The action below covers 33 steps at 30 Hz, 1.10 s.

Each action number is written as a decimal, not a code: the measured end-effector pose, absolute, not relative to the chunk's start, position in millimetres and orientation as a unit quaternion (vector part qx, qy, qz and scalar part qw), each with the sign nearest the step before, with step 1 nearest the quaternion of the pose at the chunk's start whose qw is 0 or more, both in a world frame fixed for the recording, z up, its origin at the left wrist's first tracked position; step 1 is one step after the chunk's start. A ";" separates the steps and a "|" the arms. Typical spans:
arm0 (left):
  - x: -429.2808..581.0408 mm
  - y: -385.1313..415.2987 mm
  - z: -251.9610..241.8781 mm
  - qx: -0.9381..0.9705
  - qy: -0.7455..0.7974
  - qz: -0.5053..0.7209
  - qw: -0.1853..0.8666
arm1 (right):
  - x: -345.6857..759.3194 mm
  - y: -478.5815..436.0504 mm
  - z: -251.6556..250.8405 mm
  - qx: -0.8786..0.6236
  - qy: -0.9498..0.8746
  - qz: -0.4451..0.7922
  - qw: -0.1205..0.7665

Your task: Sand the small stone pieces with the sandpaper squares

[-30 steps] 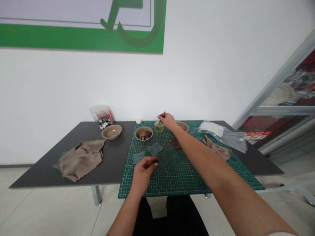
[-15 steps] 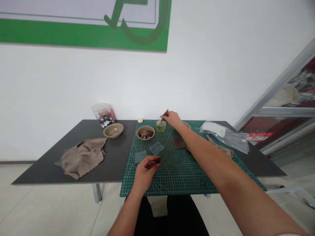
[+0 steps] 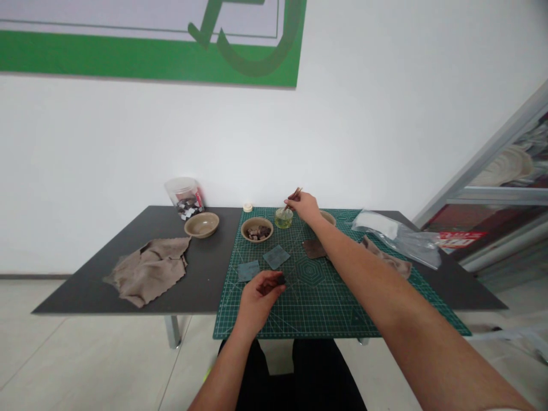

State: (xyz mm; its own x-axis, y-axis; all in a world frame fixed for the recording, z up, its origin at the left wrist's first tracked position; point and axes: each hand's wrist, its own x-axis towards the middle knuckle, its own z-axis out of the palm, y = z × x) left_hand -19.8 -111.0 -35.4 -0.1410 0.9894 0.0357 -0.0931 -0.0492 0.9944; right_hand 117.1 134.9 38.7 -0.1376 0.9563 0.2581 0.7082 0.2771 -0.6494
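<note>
Dark piece (image 3: 281, 279), held in a closed pinch by the left hand (image 3: 261, 292) above the green mat (image 3: 334, 319). The right hand (image 3: 305, 206) grips slender sticks (image 3: 298, 192), tips at the mouth of the far jar (image 3: 283, 220): apparently a dipping step. The next move calls for a clean lift.

Stick (image 3: 297, 192) — more of top now showing above right hand (image 3: 305, 206). Dark piece (image 3: 281, 279) — more exposed at fingertips of left hand (image 3: 258, 295).
</note>
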 end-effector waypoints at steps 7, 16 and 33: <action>-20.1 -112.1 -35.4 0.443 0.494 0.573 0.482 | 116.4 131.6 42.7 -0.572 -0.739 0.164 0.316; -19.2 -112.8 -32.9 0.437 0.490 0.580 0.482 | 107.3 130.4 42.0 -0.587 -0.751 0.110 0.281; -18.9 -114.0 -35.9 0.431 0.489 0.589 0.478 | 113.0 137.5 33.9 -0.631 -0.699 0.165 0.294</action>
